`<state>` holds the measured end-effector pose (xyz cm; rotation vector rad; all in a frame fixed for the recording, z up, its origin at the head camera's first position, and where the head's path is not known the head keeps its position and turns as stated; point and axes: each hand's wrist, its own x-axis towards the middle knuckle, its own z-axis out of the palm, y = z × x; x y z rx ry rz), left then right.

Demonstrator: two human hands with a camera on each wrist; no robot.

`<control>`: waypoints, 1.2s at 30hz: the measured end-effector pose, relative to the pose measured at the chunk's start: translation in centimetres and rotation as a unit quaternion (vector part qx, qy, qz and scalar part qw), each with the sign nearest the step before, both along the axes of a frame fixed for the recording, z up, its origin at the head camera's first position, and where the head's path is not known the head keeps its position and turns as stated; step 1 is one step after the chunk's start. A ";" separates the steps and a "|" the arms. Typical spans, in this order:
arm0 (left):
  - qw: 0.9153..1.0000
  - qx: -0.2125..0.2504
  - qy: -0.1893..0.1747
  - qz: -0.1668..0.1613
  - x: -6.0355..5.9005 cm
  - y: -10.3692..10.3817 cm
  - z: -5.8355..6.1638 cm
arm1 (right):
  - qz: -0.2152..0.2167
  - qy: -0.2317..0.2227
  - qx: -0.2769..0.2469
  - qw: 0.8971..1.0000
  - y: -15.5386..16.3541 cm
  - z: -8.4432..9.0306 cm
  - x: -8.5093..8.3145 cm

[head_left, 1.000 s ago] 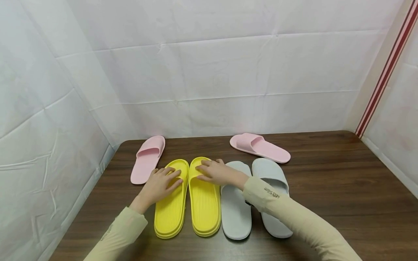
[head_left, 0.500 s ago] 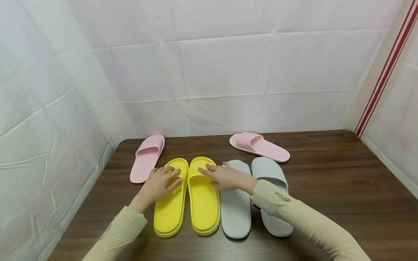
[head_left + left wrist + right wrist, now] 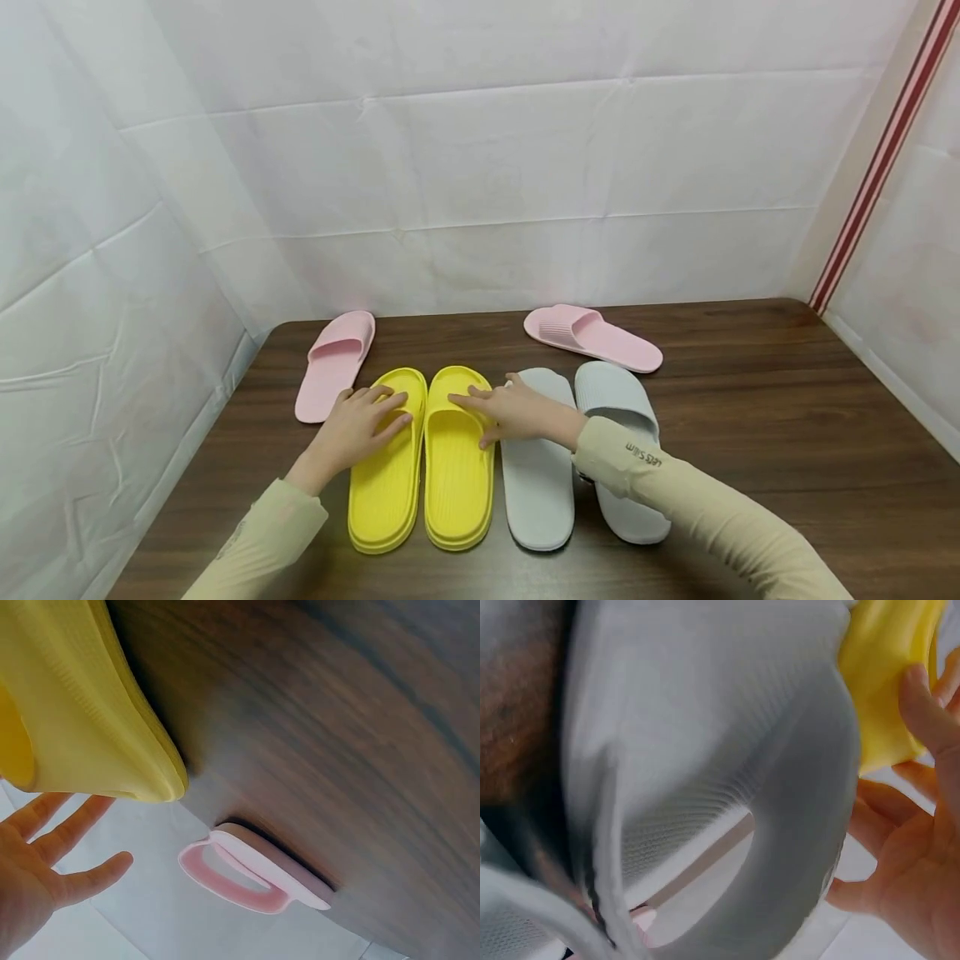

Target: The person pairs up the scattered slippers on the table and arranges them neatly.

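Two yellow slippers stand side by side in the head view, toes away from me. My left hand [image 3: 358, 427] lies with its fingers spread on the strap of the left yellow slipper [image 3: 384, 500]; in the left wrist view its fingertips pass out of sight behind the strap. The right yellow slipper [image 3: 457, 483] is touched by my right hand [image 3: 517, 412], one finger reaching over the strap and another lower at its right edge. Under that hand and wrist lies a grey slipper [image 3: 540, 500]. Another grey slipper [image 3: 633, 512] sits just right of it, partly covered by my sleeve.
One pink slipper [image 3: 330, 375] lies at the back left of the dark wooden table [image 3: 750, 417]. At the back, right of the middle, another pink slipper [image 3: 618, 343] lies turned sideways. White sheeting [image 3: 480, 183] hangs behind the table and along both sides.
The right yellow slipper has shifted left and straightened, its heel closer to the left one. My right hand first drew back rightward, then came to the slipper's right edge. The left hand stayed nearly still.
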<state>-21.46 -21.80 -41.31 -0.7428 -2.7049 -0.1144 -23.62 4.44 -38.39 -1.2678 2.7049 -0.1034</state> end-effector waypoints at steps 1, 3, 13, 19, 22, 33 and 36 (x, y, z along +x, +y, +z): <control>1.000 0.001 0.001 -0.001 0.0 -0.1 0.0 | 0.002 0.004 0.000 1.000 0.0 -0.1 0.0; 1.000 0.004 0.002 -0.004 0.1 -0.1 0.0 | 0.001 0.007 -0.004 1.000 0.0 -0.2 0.1; 1.000 0.009 -0.001 -0.003 0.3 -0.3 -0.1 | -0.016 -0.036 -0.014 0.999 0.0 -0.3 0.2; 1.000 0.011 0.003 -0.007 0.2 -0.2 0.0 | -0.015 -0.035 -0.012 0.999 0.1 -0.3 0.1; 1.000 0.011 0.006 -0.009 0.1 -0.1 0.0 | -0.016 -0.033 -0.011 0.999 0.2 -0.2 0.1; 1.000 -0.003 0.003 -0.010 -0.2 0.0 0.6 | -0.026 -0.038 -0.011 0.999 0.7 0.0 0.2; 1.000 -0.010 0.000 -0.006 -0.2 0.0 0.8 | -0.023 -0.032 -0.016 0.999 1.0 0.2 0.3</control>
